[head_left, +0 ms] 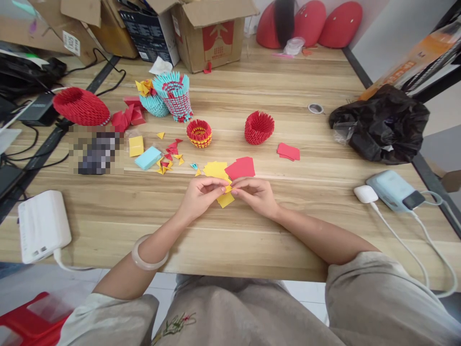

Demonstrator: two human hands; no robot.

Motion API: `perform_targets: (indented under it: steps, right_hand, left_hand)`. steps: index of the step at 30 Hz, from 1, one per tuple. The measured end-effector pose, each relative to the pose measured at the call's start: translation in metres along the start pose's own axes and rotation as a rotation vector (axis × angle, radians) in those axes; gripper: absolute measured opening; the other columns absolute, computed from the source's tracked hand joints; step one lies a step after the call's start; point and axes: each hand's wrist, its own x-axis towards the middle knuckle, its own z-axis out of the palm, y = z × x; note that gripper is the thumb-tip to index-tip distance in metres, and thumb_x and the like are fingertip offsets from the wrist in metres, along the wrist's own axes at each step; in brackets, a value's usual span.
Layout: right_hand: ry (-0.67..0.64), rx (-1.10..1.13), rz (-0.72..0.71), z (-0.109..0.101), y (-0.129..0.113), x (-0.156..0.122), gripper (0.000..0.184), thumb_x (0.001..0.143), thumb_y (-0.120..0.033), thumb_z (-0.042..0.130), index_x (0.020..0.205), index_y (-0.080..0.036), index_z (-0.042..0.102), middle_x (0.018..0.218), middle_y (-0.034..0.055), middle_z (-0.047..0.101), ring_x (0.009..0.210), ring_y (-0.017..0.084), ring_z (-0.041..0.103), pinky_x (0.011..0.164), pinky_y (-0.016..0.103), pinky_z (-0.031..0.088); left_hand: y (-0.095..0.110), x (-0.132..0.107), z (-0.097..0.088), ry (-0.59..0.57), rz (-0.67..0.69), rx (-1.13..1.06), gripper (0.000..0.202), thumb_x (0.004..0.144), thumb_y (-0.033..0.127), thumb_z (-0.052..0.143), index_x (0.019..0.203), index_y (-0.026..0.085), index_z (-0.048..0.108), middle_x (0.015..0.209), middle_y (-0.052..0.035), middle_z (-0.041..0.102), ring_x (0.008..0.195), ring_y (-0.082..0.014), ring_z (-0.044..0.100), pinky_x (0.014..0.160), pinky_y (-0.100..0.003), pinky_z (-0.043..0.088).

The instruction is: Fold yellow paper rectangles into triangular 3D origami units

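Between the fingertips of my left hand (206,194) and my right hand (256,194) is a small piece of yellow paper (229,189), pinched from both sides. Its exact fold is too small to make out. Under and behind my hands lie loose yellow paper sheets (216,169), with red paper sheets (240,168) overlapping them on the right. Folded yellow and red paper triangles (164,166) are scattered to the left, along with a small blue folded piece (194,166). A stack of light blue paper (148,158) and a yellow stack (136,146) sit beyond them.
Farther back stand a red-and-yellow paper bowl (199,133), a red paper bowl (259,128) and a blue-and-red paper vase (175,96). A black plastic bag (385,125) and a blue power bank (394,190) are on the right. A white charging box (43,226) lies left; cardboard boxes (212,36) line the back.
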Motion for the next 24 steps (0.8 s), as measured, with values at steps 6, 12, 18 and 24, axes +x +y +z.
perform_targets:
  steps: [6,12,18,24]
  right_hand:
    - [0.075,0.243,0.272,0.0050,-0.0028,0.0001,0.009,0.069,-0.028,0.074,0.068,-0.020,0.068,0.070,-0.0004,0.071,0.063,0.010,0.063,0.061,0.024,0.051]
    - [0.119,0.319,0.342,0.0061,-0.0026,-0.0005,0.013,0.068,-0.029,0.076,0.066,-0.019,0.068,0.068,-0.0003,0.072,0.063,0.010,0.065,0.064,0.024,0.054]
    - [0.135,0.329,0.356,0.0063,-0.0007,-0.0005,0.017,0.066,-0.032,0.077,0.066,-0.018,0.068,0.067,0.0001,0.073,0.063,0.010,0.066,0.065,0.024,0.055]
    - [0.149,0.363,0.385,0.0087,0.0018,-0.0016,0.020,0.064,-0.033,0.078,0.065,-0.018,0.065,0.067,0.0000,0.073,0.063,0.011,0.067,0.067,0.026,0.057]
  left_hand:
    - [-0.0047,-0.0011,-0.0002,-0.016,0.135,0.066,0.011,0.072,0.018,0.071,0.081,0.021,0.076,0.082,-0.0043,0.071,0.077,-0.0146,0.064,0.070,-0.025,0.052]
    - [-0.0027,-0.0020,0.0021,-0.007,0.173,0.102,0.012,0.074,0.018,0.069,0.083,0.021,0.076,0.083,-0.0062,0.069,0.078,-0.0152,0.063,0.069,-0.025,0.052]
    - [-0.0015,-0.0031,0.0047,-0.021,0.134,0.044,0.016,0.068,0.019,0.073,0.084,0.020,0.076,0.084,-0.0060,0.066,0.070,-0.0128,0.061,0.062,-0.023,0.052]
    - [0.0025,-0.0037,0.0063,-0.001,0.097,0.066,0.013,0.067,0.025,0.075,0.079,0.019,0.076,0.083,-0.0067,0.066,0.069,-0.0134,0.060,0.063,-0.024,0.052]
